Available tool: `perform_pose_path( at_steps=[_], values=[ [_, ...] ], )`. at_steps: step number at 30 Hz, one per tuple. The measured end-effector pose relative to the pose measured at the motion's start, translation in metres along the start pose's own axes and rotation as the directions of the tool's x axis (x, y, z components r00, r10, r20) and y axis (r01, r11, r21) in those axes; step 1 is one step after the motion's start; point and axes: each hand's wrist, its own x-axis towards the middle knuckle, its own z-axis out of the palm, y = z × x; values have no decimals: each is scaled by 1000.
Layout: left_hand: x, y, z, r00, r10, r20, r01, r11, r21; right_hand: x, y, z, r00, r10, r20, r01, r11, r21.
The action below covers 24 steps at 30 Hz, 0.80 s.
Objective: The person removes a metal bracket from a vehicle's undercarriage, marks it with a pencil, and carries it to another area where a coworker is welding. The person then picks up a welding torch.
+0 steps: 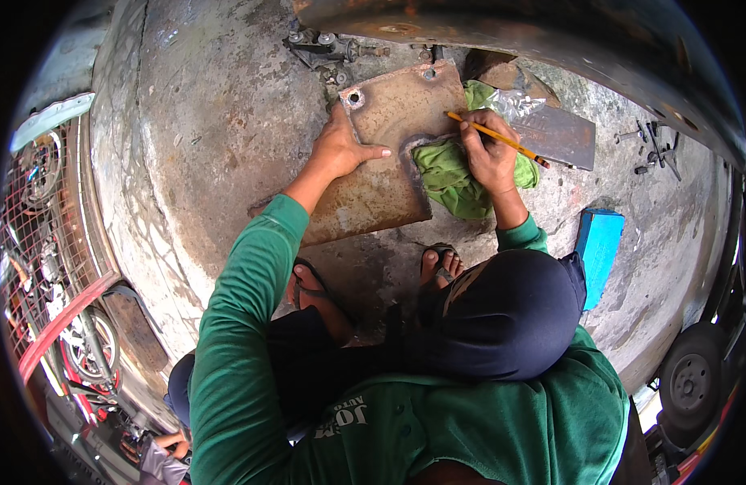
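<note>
A rusty, cut metal plate [373, 198] lies in front of me, with two bolt holes along its far end and a notch in its right side. My left hand [338, 149] grips the plate's left edge, thumb stretched over the top and the other fingers partly hidden at the edge. In my right hand [490, 153] is a yellow pencil [522, 149], pinched between thumb and fingers. Its tip meets the plate near the right edge, above the notch. Beneath that hand a crumpled green cloth [453, 182] sits beside the plate.
A dark flat metal piece [563, 137] lies right of the cloth. Farther right are several small tools [659, 149], and a blue box [599, 250] stands nearer. A large curved metal panel [550, 28] spans the far side. Mechanical parts [328, 47] lie beyond the plate.
</note>
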Motion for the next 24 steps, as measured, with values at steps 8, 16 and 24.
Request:
perform_pose_path(
  at_steps=[8, 16, 24],
  values=[
    [-1, 2, -1, 1000, -6, -5, 6, 1000, 6, -1, -3, -2, 992, 128, 7, -128, 992, -15],
    [0, -1, 0, 1000, 11, -10, -11, 1000, 2, 0, -1, 1, 999, 34, 29, -35, 998, 45],
    [-1, 2, -1, 1000, -4, -1, 4, 1000, -3, 0, 0, 0, 998, 61, -23, -61, 998, 8]
  ],
)
